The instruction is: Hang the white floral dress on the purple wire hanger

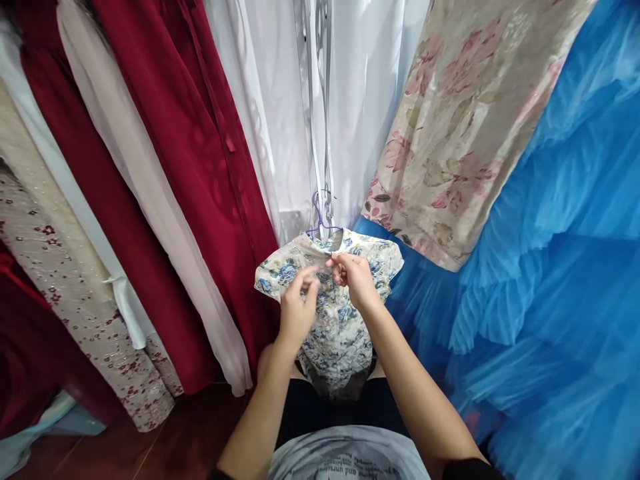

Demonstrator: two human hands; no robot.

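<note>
A small white garment with a blue floral print, short-sleeved, hangs in front of me on a purple hanger. At its neckline, my right hand pinches the collar edge between thumb and fingers. My left hand is just left of it, over the chest of the garment, its fingers bent and slightly blurred. Thumb and fingertips of that hand come close together, and whether they hold a bit of cloth is not visible. The garment's lower part hangs down between my knees.
Dark red dresses and a pale pink one hang at left. White drapes are behind the hanger. A beige floral dress and blue tulle crowd the right. Dark red floor tiles show at lower left.
</note>
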